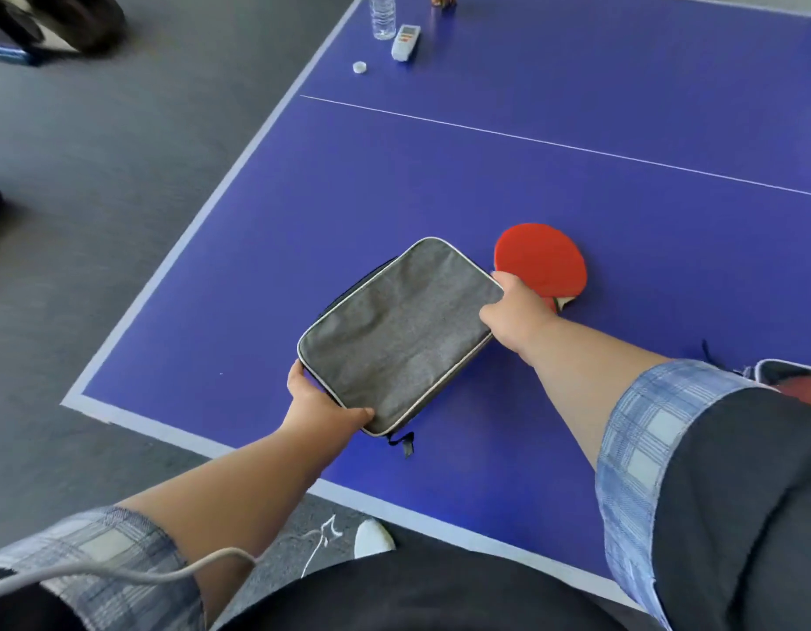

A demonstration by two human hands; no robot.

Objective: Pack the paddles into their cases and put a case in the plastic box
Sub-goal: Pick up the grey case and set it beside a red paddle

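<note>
So on my feed I've got the grey fabric rectangular paddle case with pale piping [396, 334] lying flat near the corner of the blue table-tennis table [576, 129]. Left hand [319, 400] is clamped on the case's near corner, thumb on top. Right hand [517, 311] pinches the case's far right edge. The red round rubber paddle [540, 259] sits on the table just beside the case, its handle mostly hidden behind the right hand. Far up there's a clear plastic water bottle [383, 15] and its loose white cap [359, 67]
</note>
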